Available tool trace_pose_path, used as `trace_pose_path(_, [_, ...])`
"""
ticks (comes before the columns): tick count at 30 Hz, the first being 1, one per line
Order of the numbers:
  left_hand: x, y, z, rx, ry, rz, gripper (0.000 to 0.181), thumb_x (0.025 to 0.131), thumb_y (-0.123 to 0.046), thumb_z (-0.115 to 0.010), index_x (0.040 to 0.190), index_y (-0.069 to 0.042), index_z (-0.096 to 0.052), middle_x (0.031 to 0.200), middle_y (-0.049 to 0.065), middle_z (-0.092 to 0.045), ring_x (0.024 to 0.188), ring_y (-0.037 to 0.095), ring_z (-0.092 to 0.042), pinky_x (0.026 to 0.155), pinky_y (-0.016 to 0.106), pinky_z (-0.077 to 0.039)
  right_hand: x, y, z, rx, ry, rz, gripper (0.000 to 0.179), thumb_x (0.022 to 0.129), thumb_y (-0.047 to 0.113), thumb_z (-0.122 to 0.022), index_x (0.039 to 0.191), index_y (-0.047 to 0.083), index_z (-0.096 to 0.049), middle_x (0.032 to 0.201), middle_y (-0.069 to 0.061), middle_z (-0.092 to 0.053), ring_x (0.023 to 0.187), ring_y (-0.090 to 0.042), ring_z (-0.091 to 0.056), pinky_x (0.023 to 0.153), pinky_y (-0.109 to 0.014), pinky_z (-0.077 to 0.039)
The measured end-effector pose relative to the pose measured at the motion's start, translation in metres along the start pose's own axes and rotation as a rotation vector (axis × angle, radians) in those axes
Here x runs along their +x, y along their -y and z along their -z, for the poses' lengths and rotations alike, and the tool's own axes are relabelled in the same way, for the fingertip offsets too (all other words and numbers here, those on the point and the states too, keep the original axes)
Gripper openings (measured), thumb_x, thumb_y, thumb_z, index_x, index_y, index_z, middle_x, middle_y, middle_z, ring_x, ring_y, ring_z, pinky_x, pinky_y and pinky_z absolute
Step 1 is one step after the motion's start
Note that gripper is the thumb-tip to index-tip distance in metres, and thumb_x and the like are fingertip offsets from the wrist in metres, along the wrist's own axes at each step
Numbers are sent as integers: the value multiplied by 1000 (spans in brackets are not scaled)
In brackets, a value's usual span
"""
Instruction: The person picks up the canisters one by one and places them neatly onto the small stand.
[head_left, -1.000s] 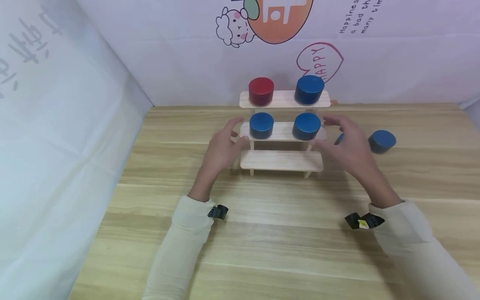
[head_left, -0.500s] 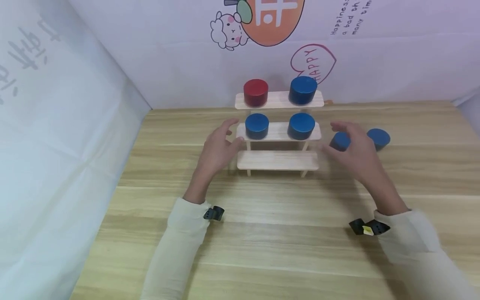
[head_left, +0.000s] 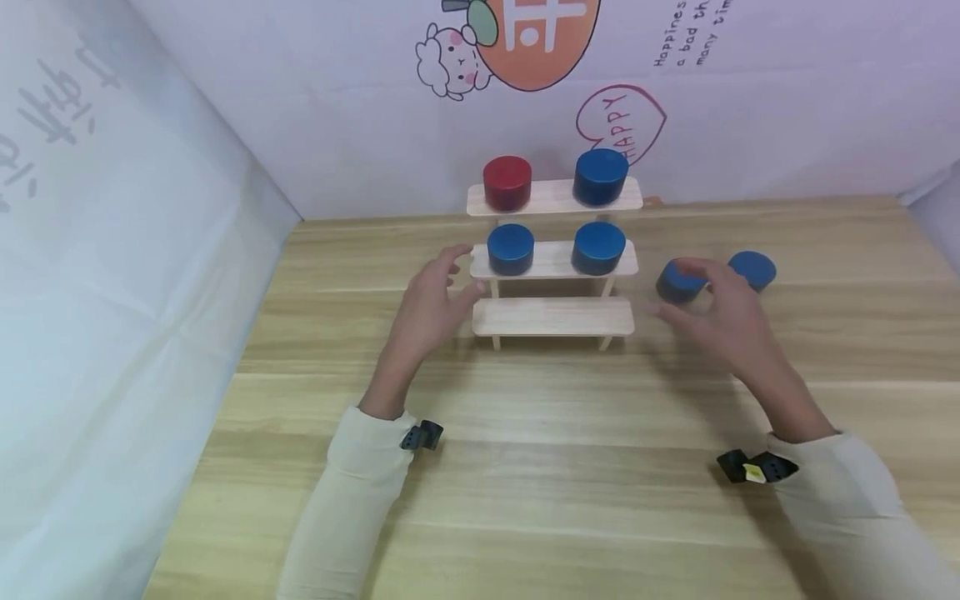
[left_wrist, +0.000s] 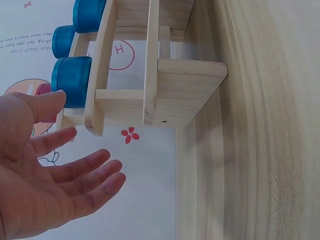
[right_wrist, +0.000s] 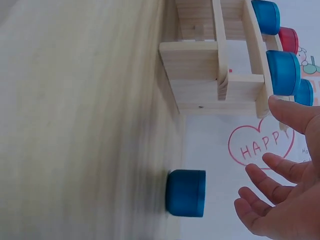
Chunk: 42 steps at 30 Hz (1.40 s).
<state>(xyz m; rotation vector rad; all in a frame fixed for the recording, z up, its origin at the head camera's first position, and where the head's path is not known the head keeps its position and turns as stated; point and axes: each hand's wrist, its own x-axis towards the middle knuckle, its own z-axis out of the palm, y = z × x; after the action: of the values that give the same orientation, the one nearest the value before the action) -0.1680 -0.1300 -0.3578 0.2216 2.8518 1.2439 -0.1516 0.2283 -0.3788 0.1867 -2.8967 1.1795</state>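
A three-tier wooden display stand (head_left: pixel 553 317) stands against the back. On its top tier sit a red round tin (head_left: pixel 507 185) and a blue tin (head_left: pixel 600 177). The middle tier bears two more, a left blue tin (head_left: pixel 511 250) and a right blue tin (head_left: pixel 598 248); the lowest tier is bare. My left hand (head_left: pixel 431 312) hovers at the stand's left end, fingers spread and palm empty. To the right of the stand, my right hand (head_left: pixel 723 321) has thumb and fingers apart and overlaps a blue tin (head_left: pixel 677 283) on the table, holding nothing.
Another blue tin (head_left: pixel 753 269) stands on the wooden table (head_left: pixel 525 467) behind my right hand, partly covered by it. A white printed cloth (head_left: pixel 360 125) hangs along the back, and a white cloth (head_left: pixel 135 292) borders the left side.
My right hand has moved right, away from the stand, towards the tins on the table. My left hand stays near the stand's left end. The view has shifted slightly; the tins on the tiers stay put.
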Motion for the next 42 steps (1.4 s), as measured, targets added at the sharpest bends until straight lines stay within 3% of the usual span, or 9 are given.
trace_pose_path(13, [-16,1,3,20,-33,-43,58,97,-26,-66,150,-15,-45,142,11,-51,124,30,-52,95,48,-46,-12,-23,5,-4,7,-6,72,93,30,-74,145,-7,-41,144,-31,-43,133,-50,-36,103,-65,-31])
trace_pose_path(19, [-23,-3,2,21,-10,-26,58,97,-26,-66,150,-15,-44,140,11,-51,123,30,-51,95,48,-46,-17,-35,8,-18,18,-51,76,94,35,-71,147,-7,-39,146,-32,-40,132,-53,-35,100,-68,-32])
trace_pose_path(27, [-30,-5,-2,43,0,-49,58,96,-22,-66,149,-13,-44,138,13,-52,122,32,-52,95,48,-46,-24,-51,14,-45,26,-87,76,96,38,-68,148,-7,-37,148,-34,-37,128,-59,-35,96,-71,-31])
trace_pose_path(37, [-34,-3,-8,63,19,-47,58,96,-22,-68,149,-12,-45,134,14,-54,117,31,-54,92,46,-47,-28,-71,24,-59,18,-117,81,97,40,-65,149,-11,-30,148,-37,-33,135,-57,-28,101,-71,-26])
trace_pose_path(42, [-38,-3,-11,60,34,-61,58,96,-20,-69,148,-13,-46,139,11,-53,123,29,-50,97,46,-45,-28,-78,32,-53,17,-147,86,97,42,-65,151,-11,-25,149,-37,-32,134,-58,-27,100,-72,-26])
